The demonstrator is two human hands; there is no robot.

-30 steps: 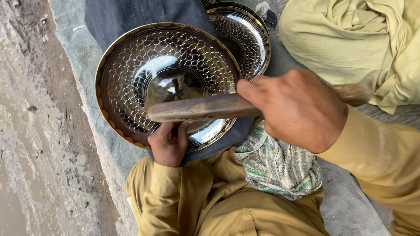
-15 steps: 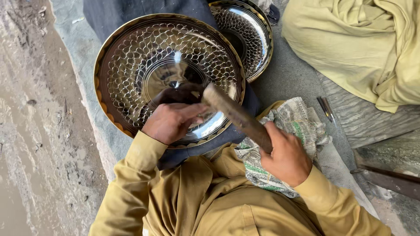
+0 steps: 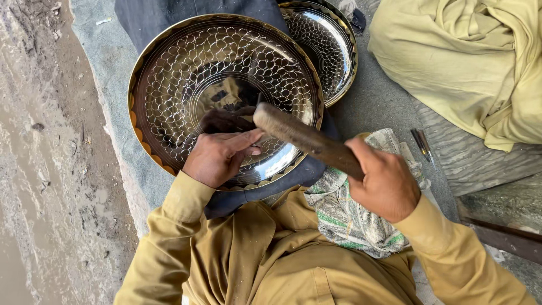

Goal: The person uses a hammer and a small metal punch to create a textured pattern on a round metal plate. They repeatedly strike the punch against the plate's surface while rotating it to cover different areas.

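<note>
The large round metal tray (image 3: 226, 96) lies face up on a dark cloth, its shiny bowl chased all over with a scale-like pattern around a plain mirror-bright centre, its rim scalloped in a brassy gold. The left hand (image 3: 217, 158) rests on the tray's near edge, fingers pinched over a small tool that is mostly hidden against the metal. The wooden handle (image 3: 307, 140), brown and worn, slants from the fist of the right hand (image 3: 384, 183) up and across to the tray's centre, its blunt end just above the left fingers.
</note>
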